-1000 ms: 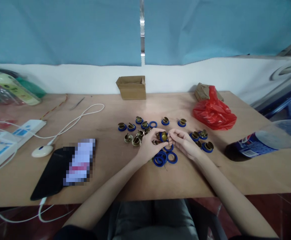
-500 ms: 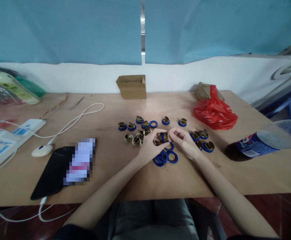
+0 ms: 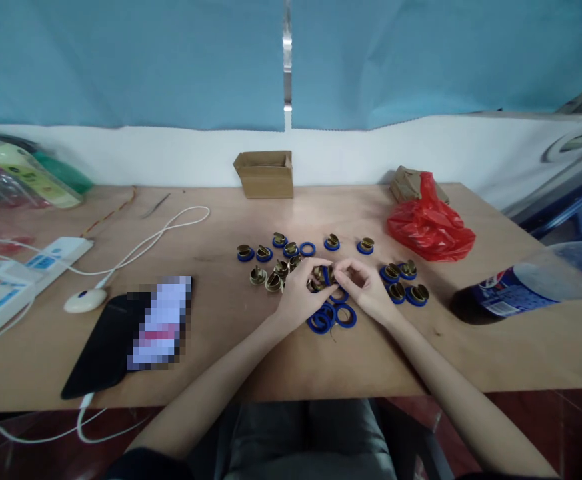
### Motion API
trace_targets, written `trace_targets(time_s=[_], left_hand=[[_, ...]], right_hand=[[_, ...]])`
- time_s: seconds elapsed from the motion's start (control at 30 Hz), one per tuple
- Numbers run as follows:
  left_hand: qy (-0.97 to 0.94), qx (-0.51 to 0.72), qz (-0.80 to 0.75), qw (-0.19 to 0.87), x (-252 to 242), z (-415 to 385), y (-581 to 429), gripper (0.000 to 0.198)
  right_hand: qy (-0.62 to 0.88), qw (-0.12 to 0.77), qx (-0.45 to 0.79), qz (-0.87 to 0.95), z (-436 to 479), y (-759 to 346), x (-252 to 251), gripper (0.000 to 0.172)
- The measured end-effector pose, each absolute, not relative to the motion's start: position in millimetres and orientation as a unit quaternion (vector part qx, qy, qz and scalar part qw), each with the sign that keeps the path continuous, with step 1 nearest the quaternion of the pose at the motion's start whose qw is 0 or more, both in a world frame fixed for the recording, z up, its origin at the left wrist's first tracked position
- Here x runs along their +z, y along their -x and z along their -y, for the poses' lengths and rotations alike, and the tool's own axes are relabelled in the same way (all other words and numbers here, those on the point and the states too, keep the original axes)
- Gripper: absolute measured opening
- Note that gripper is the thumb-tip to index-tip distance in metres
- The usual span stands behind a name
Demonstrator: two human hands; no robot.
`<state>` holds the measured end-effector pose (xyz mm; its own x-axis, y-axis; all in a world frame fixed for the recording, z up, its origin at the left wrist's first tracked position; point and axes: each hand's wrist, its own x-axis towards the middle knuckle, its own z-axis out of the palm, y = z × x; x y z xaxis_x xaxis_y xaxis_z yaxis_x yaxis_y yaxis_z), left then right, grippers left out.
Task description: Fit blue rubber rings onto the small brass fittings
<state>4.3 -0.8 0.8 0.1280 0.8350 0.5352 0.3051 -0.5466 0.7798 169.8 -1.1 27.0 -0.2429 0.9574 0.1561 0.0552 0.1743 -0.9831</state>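
While a small brass-coloured metal piece with a blue ring [image 3: 327, 275] is held, a short reach is allowed all around

As the counter [image 3: 521, 360] is viewed from its near edge, the held piece is seen over the middle. By the left hand [image 3: 298, 293] it is cradled: the fingers are curved, parted by about the width of the piece and closed on it, probably so that it is steadied. The fingertips of the right hand [image 3: 365, 283] are drawn together against its right side, likely for fine handling; whether anything is pinched between them cannot be told.

Toward the near edge, just below the hands, loose round blue rings [image 3: 329, 313] are heaped, apparently for easy picking. Brass-coloured metal pieces with no blue ring visible [image 3: 273, 282] are clustered beside the left hand. Blue-ringed brass-coloured pieces [image 3: 417, 295] are set toward the right edge and loosely toward the far edge, perhaps so that the two kinds are not mixed. A red plastic bag [image 3: 431, 230] near the far right corner is set well apart, out of the hands' way.
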Motion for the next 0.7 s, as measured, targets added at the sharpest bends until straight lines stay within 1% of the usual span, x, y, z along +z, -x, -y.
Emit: trace_targets(time_s=[0.3,0.43,0.5,0.57,0.7], left_hand=[[-0.706,0.535,-0.408,0.222,1,0,-5,0.036],[-0.715,0.548,-0.396,0.179,6,0,-5,0.022],[-0.717,0.550,-0.390,0.174,7,1,-5,0.018],[-0.710,0.552,-0.392,0.195,6,0,-5,0.021],[-0.676,0.552,-0.407,0.270,-1,-2,-5,0.038]], right_hand=[[0.410,0.466,0.455,0.639,2,-167,21,0.027],[0.416,0.460,0.457,0.638,0,-170,22,0.028],[0.415,0.459,0.460,0.637,0,-171,23,0.029],[0.411,0.466,0.456,0.637,-1,-173,24,0.030],[0.398,0.482,0.477,0.618,-5,-177,22,0.029]])
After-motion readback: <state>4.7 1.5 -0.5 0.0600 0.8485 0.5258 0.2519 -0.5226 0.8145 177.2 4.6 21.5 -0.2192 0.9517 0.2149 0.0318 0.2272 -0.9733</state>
